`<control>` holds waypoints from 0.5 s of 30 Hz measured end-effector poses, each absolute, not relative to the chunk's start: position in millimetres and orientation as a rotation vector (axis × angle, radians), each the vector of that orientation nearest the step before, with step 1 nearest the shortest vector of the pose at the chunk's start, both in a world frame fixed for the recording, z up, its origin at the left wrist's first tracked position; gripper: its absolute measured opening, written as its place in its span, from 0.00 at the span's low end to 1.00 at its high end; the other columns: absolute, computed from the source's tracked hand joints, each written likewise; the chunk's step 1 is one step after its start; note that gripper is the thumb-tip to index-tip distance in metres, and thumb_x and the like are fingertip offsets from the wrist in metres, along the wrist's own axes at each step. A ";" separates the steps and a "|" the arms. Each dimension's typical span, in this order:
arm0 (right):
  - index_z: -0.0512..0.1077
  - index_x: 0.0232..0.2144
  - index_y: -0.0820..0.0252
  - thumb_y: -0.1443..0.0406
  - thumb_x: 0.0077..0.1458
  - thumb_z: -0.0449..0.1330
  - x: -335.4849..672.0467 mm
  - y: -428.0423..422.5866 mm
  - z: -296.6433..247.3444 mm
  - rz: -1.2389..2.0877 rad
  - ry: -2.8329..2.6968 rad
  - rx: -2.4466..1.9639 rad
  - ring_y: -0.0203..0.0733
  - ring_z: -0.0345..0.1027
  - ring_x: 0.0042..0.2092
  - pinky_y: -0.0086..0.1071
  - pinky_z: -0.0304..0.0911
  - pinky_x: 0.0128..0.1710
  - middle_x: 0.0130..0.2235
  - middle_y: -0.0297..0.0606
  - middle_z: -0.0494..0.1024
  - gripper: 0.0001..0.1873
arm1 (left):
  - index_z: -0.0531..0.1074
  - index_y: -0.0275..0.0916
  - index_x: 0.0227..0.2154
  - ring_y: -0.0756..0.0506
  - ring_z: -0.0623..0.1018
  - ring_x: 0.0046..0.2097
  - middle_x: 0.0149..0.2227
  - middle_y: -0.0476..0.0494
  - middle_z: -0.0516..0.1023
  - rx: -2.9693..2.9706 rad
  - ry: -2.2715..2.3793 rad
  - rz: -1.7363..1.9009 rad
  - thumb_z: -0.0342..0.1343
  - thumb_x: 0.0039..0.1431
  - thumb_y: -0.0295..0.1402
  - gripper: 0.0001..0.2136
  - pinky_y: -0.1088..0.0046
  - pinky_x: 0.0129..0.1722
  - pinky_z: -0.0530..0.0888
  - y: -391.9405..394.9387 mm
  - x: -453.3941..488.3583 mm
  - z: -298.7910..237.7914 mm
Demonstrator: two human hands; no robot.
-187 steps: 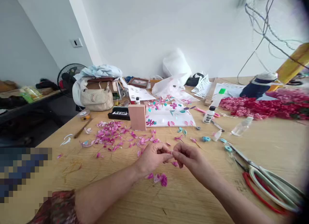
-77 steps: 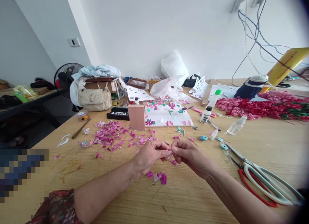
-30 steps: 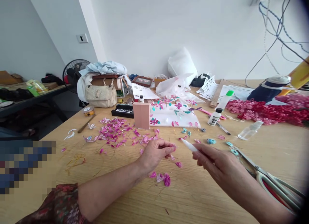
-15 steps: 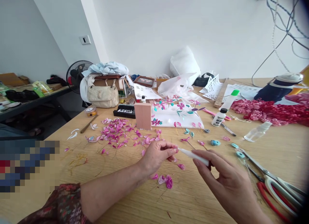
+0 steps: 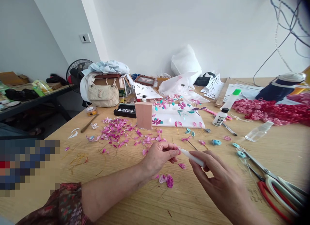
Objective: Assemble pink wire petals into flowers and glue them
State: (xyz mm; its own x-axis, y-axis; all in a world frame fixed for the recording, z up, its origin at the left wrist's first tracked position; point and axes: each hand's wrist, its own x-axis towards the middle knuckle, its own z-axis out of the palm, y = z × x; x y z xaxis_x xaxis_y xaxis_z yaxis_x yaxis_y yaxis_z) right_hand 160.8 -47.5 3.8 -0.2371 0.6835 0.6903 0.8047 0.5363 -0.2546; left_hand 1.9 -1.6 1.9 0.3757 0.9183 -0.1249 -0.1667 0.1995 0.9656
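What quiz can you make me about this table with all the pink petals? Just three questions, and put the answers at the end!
1. Which hand is holding the white tube?
2. True or false: in the picture, the scissors lie to the right of the pile of pink petals.
3. What colour is the cap on the slim container just behind the black-capped bottle?
A) orange
B) green
C) purple

Key:
1. The right hand.
2. True.
3. B.
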 end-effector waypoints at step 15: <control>0.66 0.38 0.58 0.65 0.57 0.48 162.4 -46.7 2.5 -0.209 -2.037 -1.214 0.39 0.74 0.30 0.27 0.67 0.27 0.31 0.38 0.79 0.09 | 0.74 0.32 0.25 0.54 0.66 0.23 0.20 0.49 0.69 1.078 0.866 0.890 0.61 0.40 0.35 0.11 0.77 0.27 0.64 -3.2 2.9 3.4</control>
